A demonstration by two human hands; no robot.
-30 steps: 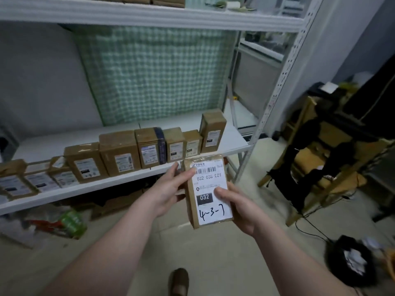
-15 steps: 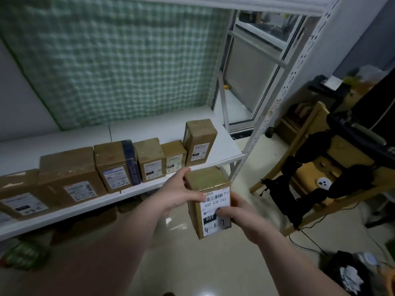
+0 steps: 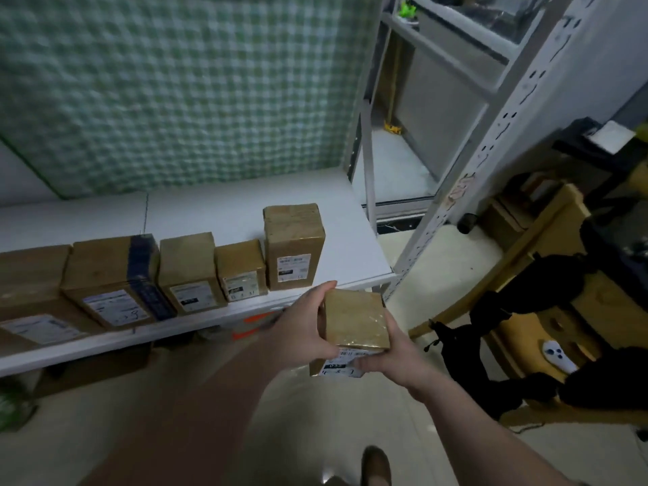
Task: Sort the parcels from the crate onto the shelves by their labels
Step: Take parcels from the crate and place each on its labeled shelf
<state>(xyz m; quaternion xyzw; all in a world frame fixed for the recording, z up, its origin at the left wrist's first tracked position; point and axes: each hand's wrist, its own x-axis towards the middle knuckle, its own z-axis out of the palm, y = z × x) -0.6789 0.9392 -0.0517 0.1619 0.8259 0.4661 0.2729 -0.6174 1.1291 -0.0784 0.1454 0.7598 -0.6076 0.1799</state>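
Both my hands hold a small brown cardboard parcel [image 3: 354, 319] just in front of the white shelf [image 3: 354, 240], near its right end. My left hand [image 3: 303, 327] grips its left side and my right hand [image 3: 394, 363] holds the lower right corner. The parcel is tipped so that its top faces me, and its white label shows only at the bottom edge. On the shelf a row of brown labelled parcels stands along the front edge. The tall one [image 3: 292, 245] at the right end is closest to the held parcel.
A white perforated shelf post [image 3: 491, 142] rises to the right of the shelf. A green checked cloth [image 3: 182, 85] hangs behind. To the right a wooden chair [image 3: 547, 292] carries black items. More boxes lie under the shelf. My shoe [image 3: 376, 466] shows on the tiled floor.
I have stepped closer to the shelf and the view has tilted down. The parcel has tipped from label-facing-me to top-facing-me and moved toward the shelf's right end.
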